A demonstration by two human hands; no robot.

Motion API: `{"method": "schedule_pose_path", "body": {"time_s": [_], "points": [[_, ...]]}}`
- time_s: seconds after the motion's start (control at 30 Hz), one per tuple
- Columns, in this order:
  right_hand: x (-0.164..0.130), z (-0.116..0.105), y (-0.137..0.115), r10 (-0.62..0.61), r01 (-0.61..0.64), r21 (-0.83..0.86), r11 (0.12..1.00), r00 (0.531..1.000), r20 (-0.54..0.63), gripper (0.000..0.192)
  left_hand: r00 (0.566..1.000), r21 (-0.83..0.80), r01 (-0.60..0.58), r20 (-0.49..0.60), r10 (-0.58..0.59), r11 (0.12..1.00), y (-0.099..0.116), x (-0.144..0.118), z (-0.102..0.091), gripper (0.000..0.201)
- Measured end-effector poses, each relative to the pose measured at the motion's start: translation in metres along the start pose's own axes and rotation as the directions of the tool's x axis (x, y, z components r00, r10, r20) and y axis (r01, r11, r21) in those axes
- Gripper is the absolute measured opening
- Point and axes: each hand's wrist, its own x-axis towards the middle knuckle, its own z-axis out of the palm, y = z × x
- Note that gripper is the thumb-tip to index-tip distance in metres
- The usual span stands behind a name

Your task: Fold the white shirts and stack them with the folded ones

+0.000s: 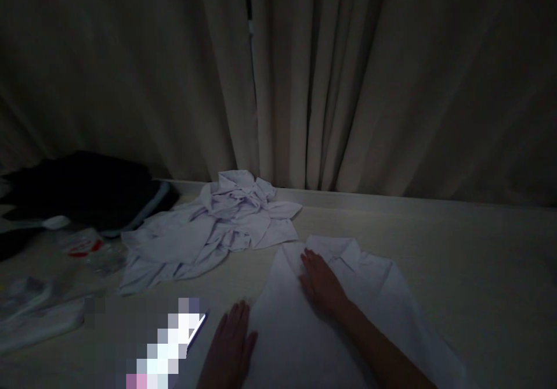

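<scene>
A white collared shirt [374, 296] lies spread flat on the pale surface in front of me, collar pointing away. My right hand [319, 281] rests flat on it just below the collar, fingers slightly apart. Flat and open, my left hand [230, 345] presses the surface at the shirt's left edge, near the bottom of the view. Neither hand holds anything.
A crumpled pile of white shirts [213, 226] lies further back to the left. Dark clothing [82, 188] is heaped at far left, with a plastic bottle [89, 247] beside it. A lit, blurred-out screen [174, 342] sits beside my left hand. Heavy curtains [304, 75] hang behind.
</scene>
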Motion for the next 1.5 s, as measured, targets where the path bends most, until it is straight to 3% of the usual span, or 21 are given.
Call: {"method": "schedule_pose_path", "body": {"time_s": [0.07, 0.17, 0.4, 0.57, 0.67, 0.73, 0.83, 0.9, 0.97, 1.1, 1.2, 1.3, 1.4, 1.5], "points": [[0.026, 0.013, -0.026, -0.067, 0.063, 0.039, 0.997, 0.992, 0.105, 0.059, 1.0, 0.013, 0.015, 0.011, -0.015, 1.0, 0.0, -0.003, 0.0, 0.058], [0.052, 0.031, -0.043, -0.088, 0.077, 0.065, 0.995, 0.975, 0.203, 0.06, 0.998, 0.031, 0.047, 0.041, -0.049, 0.998, 0.002, -0.005, -0.001, 0.06], [0.063, 0.056, -0.035, 0.01, -0.003, -0.026, 1.0, 0.968, 0.249, 0.068, 0.987, 0.041, 0.139, 0.07, -0.142, 0.989, 0.008, -0.014, -0.006, 0.069], [0.062, 0.058, -0.032, 0.042, -0.033, -0.043, 0.999, 0.968, 0.248, 0.069, 0.979, 0.006, 0.173, 0.113, -0.172, 0.985, 0.007, -0.018, -0.012, 0.069], [0.064, 0.051, -0.036, 0.047, -0.035, -0.047, 0.998, 0.963, 0.266, 0.069, 0.973, -0.034, 0.169, 0.164, -0.162, 0.985, -0.001, -0.01, -0.022, 0.057], [0.06, 0.043, -0.045, 0.016, -0.004, -0.048, 0.999, 0.97, 0.243, 0.066, 0.959, -0.056, 0.213, 0.201, -0.198, 0.975, -0.009, 0.001, -0.031, 0.044], [0.04, 0.034, -0.068, -0.14, 0.143, -0.003, 0.99, 0.974, 0.177, 0.063, 0.94, -0.108, 0.28, 0.23, -0.25, 0.954, -0.016, 0.017, -0.044, 0.04], [0.017, 0.033, -0.085, -0.247, 0.242, 0.049, 0.969, 0.955, 0.167, 0.061, 0.944, -0.156, 0.267, 0.242, -0.226, 0.951, -0.015, 0.025, -0.048, 0.037], [-0.006, 0.036, -0.097, -0.276, 0.264, 0.086, 0.961, 0.941, 0.197, 0.06, 0.945, -0.191, 0.253, 0.257, -0.201, 0.948, -0.011, 0.027, -0.05, 0.033], [-0.039, 0.039, -0.1, -0.189, 0.171, 0.091, 0.981, 0.944, 0.271, 0.06, 0.934, -0.228, 0.301, 0.268, -0.238, 0.926, -0.005, 0.027, -0.054, 0.026], [-0.039, 0.033, -0.091, -0.13, 0.107, 0.103, 0.989, 0.96, 0.25, 0.054, 0.922, -0.276, 0.337, 0.291, -0.256, 0.9, -0.003, 0.03, -0.06, 0.024], [-0.017, 0.026, -0.076, 0.145, -0.168, 0.169, 0.971, 0.98, 0.14, 0.053, 0.891, -0.329, 0.405, 0.35, -0.288, 0.853, -0.001, 0.039, -0.065, 0.026], [0.017, 0.024, -0.058, 0.445, -0.492, 0.364, 0.79, 0.87, 0.211, 0.061, 0.864, -0.343, 0.443, 0.411, -0.291, 0.828, 0.0, 0.047, -0.066, 0.028], [0.045, 0.027, -0.041, 0.482, -0.6, 0.454, 0.659, 0.8, 0.358, 0.056, 0.857, -0.341, 0.444, 0.433, -0.281, 0.828, -0.001, 0.052, -0.064, 0.026]]}}
